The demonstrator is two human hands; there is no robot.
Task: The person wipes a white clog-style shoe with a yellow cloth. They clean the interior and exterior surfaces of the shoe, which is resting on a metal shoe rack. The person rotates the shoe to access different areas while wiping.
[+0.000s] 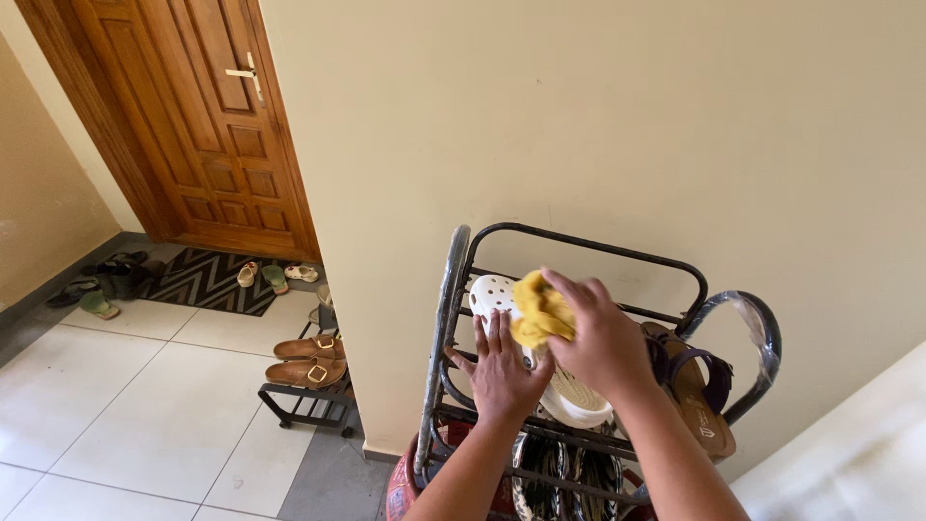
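A black metal shoe rack (453, 289) stands against a cream wall below me. On its top shelf lies a white perforated clog (490, 292) and a white woven-soled shoe (577, 400). My right hand (598, 338) is closed around a crumpled yellow cloth (540, 311), pressing it on the white clog. My left hand (502, 371) rests flat on the shelf beside the clog, fingers spread. Brown and purple sandals (699, 386) sit on the right of the shelf.
A low black rack (299, 400) with brown buckle sandals (309, 359) stands left on the tiled floor. A wooden door (207, 116) has a zigzag mat (207, 280) before it, with several loose slippers around. Patterned shoes (569, 478) fill the lower shelf.
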